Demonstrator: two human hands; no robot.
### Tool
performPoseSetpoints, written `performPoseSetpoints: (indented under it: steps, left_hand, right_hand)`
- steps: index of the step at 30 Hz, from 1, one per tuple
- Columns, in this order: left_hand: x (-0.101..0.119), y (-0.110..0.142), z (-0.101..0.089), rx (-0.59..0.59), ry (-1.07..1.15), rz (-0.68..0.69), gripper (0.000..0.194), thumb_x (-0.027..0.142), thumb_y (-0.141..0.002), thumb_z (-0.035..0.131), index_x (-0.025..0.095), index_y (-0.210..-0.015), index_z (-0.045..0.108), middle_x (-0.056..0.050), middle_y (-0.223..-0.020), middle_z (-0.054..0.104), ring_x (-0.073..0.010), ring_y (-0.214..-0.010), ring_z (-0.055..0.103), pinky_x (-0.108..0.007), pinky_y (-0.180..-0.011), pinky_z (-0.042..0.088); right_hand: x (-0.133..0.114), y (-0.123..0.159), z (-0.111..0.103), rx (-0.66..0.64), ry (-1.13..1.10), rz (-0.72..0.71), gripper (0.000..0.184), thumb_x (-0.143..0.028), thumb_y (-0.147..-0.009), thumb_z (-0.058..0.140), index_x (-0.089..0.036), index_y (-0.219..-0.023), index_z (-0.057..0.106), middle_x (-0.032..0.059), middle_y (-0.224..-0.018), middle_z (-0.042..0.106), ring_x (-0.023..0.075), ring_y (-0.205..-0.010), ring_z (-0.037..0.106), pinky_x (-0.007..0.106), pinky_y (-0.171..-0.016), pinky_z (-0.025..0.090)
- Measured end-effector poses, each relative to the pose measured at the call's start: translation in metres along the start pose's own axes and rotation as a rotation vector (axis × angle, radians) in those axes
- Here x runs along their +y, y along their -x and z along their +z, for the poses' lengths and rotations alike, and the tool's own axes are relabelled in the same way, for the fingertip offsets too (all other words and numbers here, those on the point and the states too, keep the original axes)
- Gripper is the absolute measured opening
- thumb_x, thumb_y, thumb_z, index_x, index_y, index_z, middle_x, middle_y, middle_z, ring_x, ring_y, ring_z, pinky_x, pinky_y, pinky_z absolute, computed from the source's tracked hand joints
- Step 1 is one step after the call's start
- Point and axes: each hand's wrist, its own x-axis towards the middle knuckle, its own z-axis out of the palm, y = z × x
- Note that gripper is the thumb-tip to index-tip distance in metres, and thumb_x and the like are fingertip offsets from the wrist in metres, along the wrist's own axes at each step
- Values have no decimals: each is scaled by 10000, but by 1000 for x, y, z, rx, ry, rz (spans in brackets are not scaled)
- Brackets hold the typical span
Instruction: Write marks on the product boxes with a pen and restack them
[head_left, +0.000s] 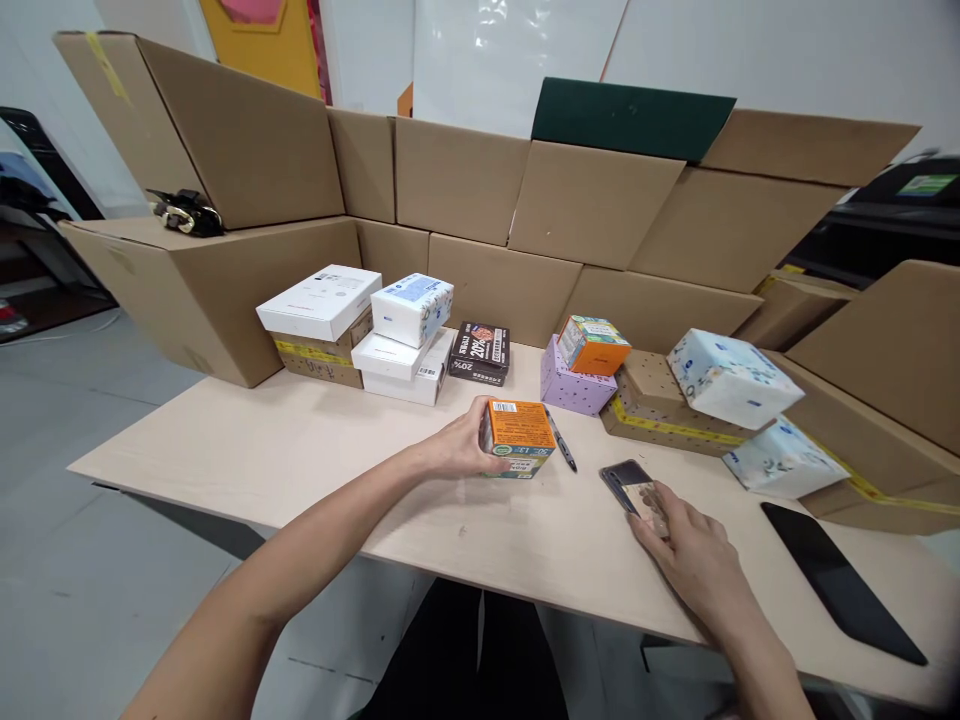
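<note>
My left hand [466, 440] grips an orange box [521, 430] by its left side, near the middle of the table. The fingers go behind the box and are partly hidden. Just right of this box lies a black pen [562, 443]. On the tabletop further right is a smartphone [619, 482] with a patterned patch on its back. My right hand [694, 545] is closed on the near end of the phone, thumb on one side and fingers on the other.
White boxes [322, 303] and a tissue pack [412, 308] are stacked at left, beside a dark box [480, 352]. Behind right, another orange box [594, 345] tops a purple box [574, 385]. More tissue packs [731, 378] and a black tablet-like slab [844, 580] are at right. Cardboard [480, 285] walls the back.
</note>
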Motion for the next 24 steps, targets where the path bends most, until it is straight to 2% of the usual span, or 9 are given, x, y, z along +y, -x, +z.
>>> performPoseSetpoints:
  steps: [3,6,7,9,11,12,14,20,24]
  left_hand:
    - [-1,-1,0,22,-12,-12,746,254,-654,822,204,-1268,401,-138,-1258,604,-321,-1168,612,-525,-969,501]
    - [-2,-1,2,-3,61,-33,762,263,-646,841,210,-1270,407,-137,-1276,599,-318,-1175,611,-525,-967,507]
    - [-2,-1,3,-18,115,-32,771,266,-641,851,210,-1271,409,-139,-1290,594,-318,-1193,602,-521,-975,506]
    - [-2,-2,5,-43,252,-18,791,276,-625,874,207,-1266,415,-145,-1308,588,-319,-1218,590,-515,-986,502]
    - [-1,-2,6,-59,372,-2,803,288,-612,891,201,-1260,425,-151,-1300,596,-320,-1201,603,-512,-987,501]
    - [0,-2,6,-65,416,4,808,291,-611,894,199,-1265,429,-153,-1296,602,-321,-1188,612,-511,-987,500]
    - [2,-3,5,-65,467,16,815,292,-622,890,198,-1294,439,-156,-1310,602,-325,-1190,613,-508,-1000,493]
    - [4,-6,5,-130,511,21,769,341,-684,855,199,-1349,496,-151,-1349,607,-342,-1244,587,-518,-1056,464]
    - [-6,-9,3,-8,433,-43,910,393,-635,886,232,-1412,441,-150,-1381,582,-351,-1307,530,-546,-1081,437]
  right_hand:
    - [-15,-2,-11,19,-81,-19,688,-605,-873,456,-144,-1378,528,210,-1359,583,422,-1272,501,604,-1015,399]
    - [-47,-7,-26,37,-361,-84,691,-594,-840,569,-172,-1386,537,182,-1407,556,384,-1309,484,568,-1078,375]
    - [-60,-9,-30,4,-484,-100,701,-585,-818,624,-197,-1396,535,167,-1425,547,374,-1308,491,564,-1087,374]
    - [-88,-11,-35,-156,-771,-114,760,-522,-755,748,-273,-1431,505,125,-1484,504,355,-1264,540,564,-1066,409]
    - [-113,-12,-36,-319,-1057,-150,840,-443,-711,821,-291,-1458,470,123,-1499,488,335,-1227,574,554,-1029,459]
    - [-123,-12,-35,-368,-1178,-167,863,-407,-710,833,-282,-1473,448,129,-1491,495,320,-1219,584,542,-1031,466]
    - [-139,-12,-32,-375,-1357,-162,856,-359,-724,835,-261,-1475,437,133,-1467,519,291,-1226,586,513,-1061,454]
    - [-154,-12,-34,-235,-1523,-19,740,-351,-672,867,-231,-1336,563,125,-1450,537,290,-1237,586,490,-1083,454]
    - [-154,-17,-32,-230,-1509,34,686,-387,-697,844,-201,-1303,583,131,-1375,602,289,-1221,591,501,-1084,446]
